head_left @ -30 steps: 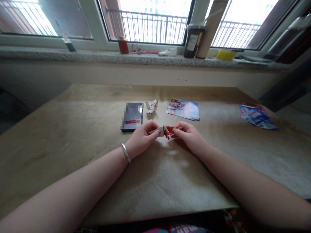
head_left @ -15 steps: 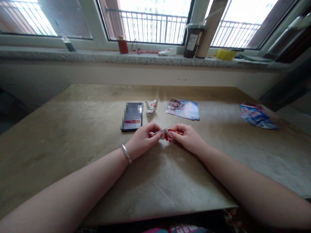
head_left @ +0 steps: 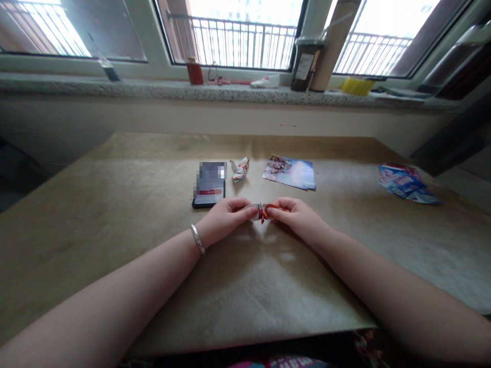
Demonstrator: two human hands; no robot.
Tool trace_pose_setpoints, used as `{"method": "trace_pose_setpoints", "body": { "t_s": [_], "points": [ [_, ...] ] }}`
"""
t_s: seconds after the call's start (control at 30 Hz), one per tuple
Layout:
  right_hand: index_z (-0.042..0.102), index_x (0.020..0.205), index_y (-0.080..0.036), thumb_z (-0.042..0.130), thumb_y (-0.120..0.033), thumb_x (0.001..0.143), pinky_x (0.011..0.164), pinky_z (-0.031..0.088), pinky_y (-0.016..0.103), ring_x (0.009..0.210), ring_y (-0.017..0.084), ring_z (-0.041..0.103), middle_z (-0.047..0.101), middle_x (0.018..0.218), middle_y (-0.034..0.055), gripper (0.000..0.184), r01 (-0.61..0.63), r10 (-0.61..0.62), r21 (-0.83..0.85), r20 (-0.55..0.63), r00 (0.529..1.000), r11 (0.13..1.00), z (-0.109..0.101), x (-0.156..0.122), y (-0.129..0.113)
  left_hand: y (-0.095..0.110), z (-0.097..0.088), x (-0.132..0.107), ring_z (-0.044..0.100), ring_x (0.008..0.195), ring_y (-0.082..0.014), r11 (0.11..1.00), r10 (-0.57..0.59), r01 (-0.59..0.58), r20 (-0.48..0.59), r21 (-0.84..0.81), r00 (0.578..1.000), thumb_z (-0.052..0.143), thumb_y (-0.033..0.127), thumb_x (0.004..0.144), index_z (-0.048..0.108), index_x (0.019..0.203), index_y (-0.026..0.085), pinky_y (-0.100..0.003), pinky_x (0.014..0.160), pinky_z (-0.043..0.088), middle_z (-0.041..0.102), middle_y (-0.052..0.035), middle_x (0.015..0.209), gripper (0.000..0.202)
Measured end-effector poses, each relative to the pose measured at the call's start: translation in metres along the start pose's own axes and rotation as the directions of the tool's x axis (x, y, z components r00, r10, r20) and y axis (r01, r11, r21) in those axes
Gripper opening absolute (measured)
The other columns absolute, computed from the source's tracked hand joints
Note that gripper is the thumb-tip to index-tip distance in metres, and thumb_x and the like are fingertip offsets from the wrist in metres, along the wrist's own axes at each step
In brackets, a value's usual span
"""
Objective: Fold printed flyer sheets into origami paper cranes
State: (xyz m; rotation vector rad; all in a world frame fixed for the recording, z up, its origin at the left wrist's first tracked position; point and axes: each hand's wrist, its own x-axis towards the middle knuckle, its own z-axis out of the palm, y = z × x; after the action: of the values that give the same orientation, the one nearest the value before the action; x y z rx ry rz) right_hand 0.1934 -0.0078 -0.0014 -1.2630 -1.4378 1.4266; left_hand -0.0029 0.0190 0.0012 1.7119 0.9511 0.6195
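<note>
Between both hands is a small piece of folded paper (head_left: 262, 212), white on the left and red-patterned on the right. My left hand (head_left: 233, 213), with a silver bangle at the wrist, pinches its white end between thumb and fingers. Its red end is pinched in my right hand (head_left: 292, 212). The fingertips hide much of the paper, which is held just above the table. Beyond my left hand a folded paper crane (head_left: 240, 169) in white, red and orange rests on the table. Beside it lies a phone (head_left: 209, 184), its screen partly blurred out.
Picture sheets (head_left: 289, 172) lie past my right hand on the tan table (head_left: 245, 286). Further right are several blue and pink sheets (head_left: 408, 185). Along the granite windowsill (head_left: 153, 89) stand a red spool (head_left: 195, 71), a dark lidded container (head_left: 305, 65) and a cardboard tube (head_left: 330, 48).
My hands have drawn slightly closer together on the paper, and its visible middle looks narrower, with the loose red flap turned. Things on the table stay in place.
</note>
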Motion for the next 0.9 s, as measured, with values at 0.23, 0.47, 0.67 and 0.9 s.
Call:
{"method": "trace_pose_setpoints", "body": {
  "t_s": [0.23,0.47,0.67,0.9],
  "points": [
    [0.057,0.062,-0.015,0.074,-0.046,0.062,0.05,0.022,0.023,0.05,0.006,0.039,0.052,0.055,-0.0052,0.035,-0.08,0.081,0.185,0.003,0.997,0.979,-0.0008,0.0012,0.0034,-0.0033,0.0015,0.0019,0.061,0.077,-0.0121,0.877,-0.162,0.156,0.025,-0.455,0.986,0.076,0.04,0.066,0.066,0.076,0.01,-0.024,0.078,0.047,0.067,-0.0041,0.079,0.033],
    [0.067,0.065,-0.015,0.082,-0.037,0.053,0.062,0.04,0.022,0.065,0.009,0.056,0.067,0.07,0.0005,0.03,-0.128,0.112,0.406,0.062,0.992,0.905,-0.0021,0.0055,0.0031,-0.0072,0.0025,0.0049,0.064,0.078,-0.0125,0.748,-0.198,0.196,0.069,-0.635,0.978,0.08,0.031,0.064,0.067,0.072,0.008,-0.026,0.081,0.051,0.069,-0.0062,0.081,0.028],
    [0.071,0.073,-0.015,0.083,-0.034,0.055,0.061,0.045,0.019,0.065,0.008,0.059,0.069,0.072,0.0012,0.028,-0.174,0.131,0.492,0.122,0.984,0.853,-0.0042,0.0051,0.0015,-0.0047,0.0016,0.0068,0.066,0.075,-0.0122,0.674,-0.235,0.23,0.092,-0.702,0.968,0.069,0.016,0.078,0.067,0.072,0.007,-0.024,0.078,0.054,0.07,-0.0077,0.081,0.011],
    [0.071,0.077,-0.013,0.077,-0.023,0.065,0.065,0.048,0.019,0.066,0.008,0.061,0.069,0.073,0.0023,0.016,-0.203,0.133,0.555,0.165,0.977,0.807,-0.0052,0.0055,0.0027,-0.0061,0.0013,0.0071,0.067,0.077,-0.0128,0.632,-0.21,0.226,0.116,-0.742,0.971,0.06,0.012,0.084,0.067,0.08,0.006,-0.025,0.08,0.054,0.071,-0.0095,0.085,0.01]
  ]
}}
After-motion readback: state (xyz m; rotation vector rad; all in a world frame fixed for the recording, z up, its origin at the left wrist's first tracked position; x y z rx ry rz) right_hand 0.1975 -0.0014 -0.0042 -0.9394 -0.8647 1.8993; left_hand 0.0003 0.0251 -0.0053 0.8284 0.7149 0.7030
